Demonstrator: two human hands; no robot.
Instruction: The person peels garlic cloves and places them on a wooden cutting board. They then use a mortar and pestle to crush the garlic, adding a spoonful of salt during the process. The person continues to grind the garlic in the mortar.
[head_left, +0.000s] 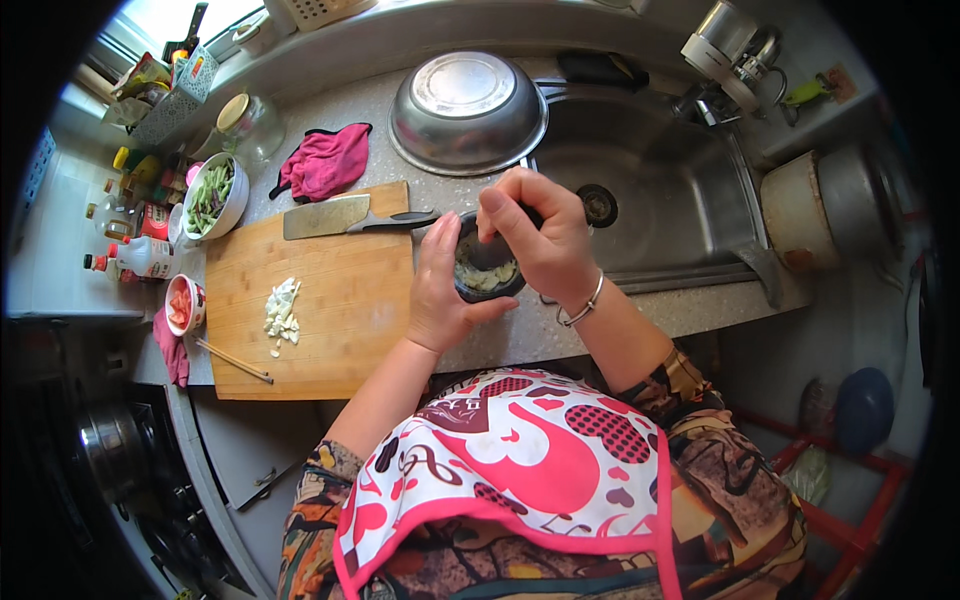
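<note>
A dark mortar with pale crushed garlic in it stands on the counter, right of the wooden cutting board. My left hand is wrapped around the mortar's near left side. Over the mortar, my right hand is closed on a dark pestle, whose lower end is down in the garlic; its upper part is mostly hidden by the fingers. Cut white garlic pieces lie on the board, and a cleaver rests across its far edge, handle towards the mortar.
An upturned metal basin and a pink cloth lie behind. The steel sink is at right. A bowl of cut green vegetables, a small bowl of red pieces, chopsticks and bottles are at left.
</note>
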